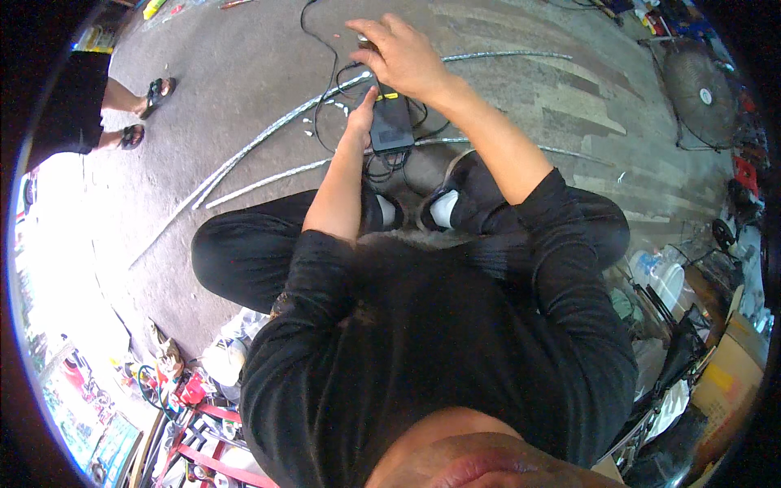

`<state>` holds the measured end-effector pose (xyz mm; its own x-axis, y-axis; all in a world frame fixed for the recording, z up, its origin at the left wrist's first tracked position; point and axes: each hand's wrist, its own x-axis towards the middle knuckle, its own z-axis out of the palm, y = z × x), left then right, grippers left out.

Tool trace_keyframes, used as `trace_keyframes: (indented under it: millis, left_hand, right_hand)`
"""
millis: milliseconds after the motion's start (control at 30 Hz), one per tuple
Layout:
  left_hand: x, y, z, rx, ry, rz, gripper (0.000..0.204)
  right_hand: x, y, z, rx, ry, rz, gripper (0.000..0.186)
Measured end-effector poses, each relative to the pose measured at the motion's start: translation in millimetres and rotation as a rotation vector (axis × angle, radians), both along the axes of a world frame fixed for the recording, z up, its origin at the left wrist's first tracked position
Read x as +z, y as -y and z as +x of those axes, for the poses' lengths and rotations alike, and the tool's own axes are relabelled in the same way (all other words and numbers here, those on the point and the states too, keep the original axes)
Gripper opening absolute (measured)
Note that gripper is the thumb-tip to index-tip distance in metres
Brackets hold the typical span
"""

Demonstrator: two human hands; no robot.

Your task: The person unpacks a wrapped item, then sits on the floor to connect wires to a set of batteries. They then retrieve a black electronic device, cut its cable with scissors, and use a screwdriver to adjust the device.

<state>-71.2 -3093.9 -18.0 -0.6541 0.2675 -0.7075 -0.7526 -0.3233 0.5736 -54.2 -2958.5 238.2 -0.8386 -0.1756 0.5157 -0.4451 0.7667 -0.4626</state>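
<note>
A flat black box-shaped device point(393, 126) with a yellow strip near its far end is in front of my feet. My left hand point(360, 124) grips its left side, thumb up along the edge. Over the far end hovers my right hand point(400, 58), its thumb and fingers curled around something small that I cannot make out. Black cord point(389, 166) lies bunched at the device's near end. Another black cable point(333, 61) curves away on the left. Silvery twisted strands point(268, 138) pass beside and behind the device, and small white scraps point(308, 122) lie to its left.
A person in dark sandals point(154, 99) stands at the left. A round fan point(701, 96) stands at the far right. Mixed clutter with red straps point(213, 464) is at the lower left; a cardboard box point(732, 366) and bags are at the lower right.
</note>
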Motion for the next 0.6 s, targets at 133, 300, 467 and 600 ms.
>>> trace_keyframes:
  millis: [133,300,467,600]
  left_hand:
    - [21.2,-0.8,8.7,-0.007,-0.015,-0.038,0.074]
    - [21.0,-3.2,5.1,-0.013,0.058,-0.073,0.053]
    - [40.9,-12.8,8.8,-0.009,0.049,-0.151,0.056]
    - [38.2,-2.8,10.6,0.005,0.056,-0.099,0.056]
  right_hand:
    - [-0.8,-21.3,-7.5,0.294,0.113,-0.079,0.043]
    - [-3.2,-23.9,-12.5,0.211,-0.051,-0.251,0.033]
    - [7.4,-24.1,3.6,-0.029,-0.004,-0.278,0.027]
    - [0.8,-35.1,-9.7,0.286,0.188,-0.482,0.028]
